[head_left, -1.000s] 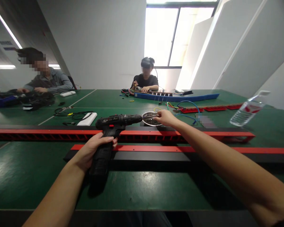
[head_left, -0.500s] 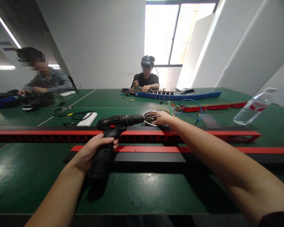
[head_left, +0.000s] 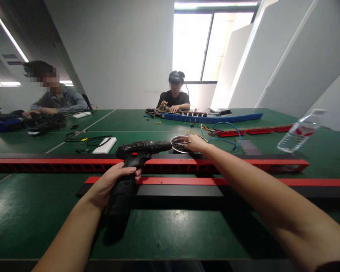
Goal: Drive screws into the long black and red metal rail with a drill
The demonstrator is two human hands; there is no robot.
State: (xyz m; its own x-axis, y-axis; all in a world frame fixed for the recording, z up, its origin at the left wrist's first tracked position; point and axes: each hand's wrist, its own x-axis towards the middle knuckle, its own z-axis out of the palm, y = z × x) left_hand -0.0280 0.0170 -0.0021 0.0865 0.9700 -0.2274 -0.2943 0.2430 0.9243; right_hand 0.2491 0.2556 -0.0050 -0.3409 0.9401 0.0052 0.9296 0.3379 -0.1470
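Left grip (head_left: 112, 182) is full, wrapped around the handle (head_left: 122, 196) of a black cordless drill (head_left: 134, 149) that's held up over the green counter (head_left: 172, 226), nose pointing right. Long thin drill bit (head_left: 179, 144) sticks out of the front and runs across a round metal bowl (head_left: 178, 152), which looks to have dark little pieces in it, too small to make out. Right grip (head_left: 197, 142) is at the right side of the bowl, fingers bunched by the tip of the bit; honestly can't tell if it's pinching anything. Two long red-and-black bars lie crosswise on the counter, the nearer bar (head_left: 184, 181) and the farther bar (head_left: 170, 162), and the bowl's just past the farther one. White box (head_left: 107, 145) sits left of the bowl; red strips (head_left: 259, 130) and a tilted-looking water bottle (head_left: 300, 132) are off to the right. Across the way, a person in a black shirt (head_left: 174, 99) has their hands just behind a long blue strip (head_left: 212, 118), and a second person in grey (head_left: 69, 98) is over on the left.
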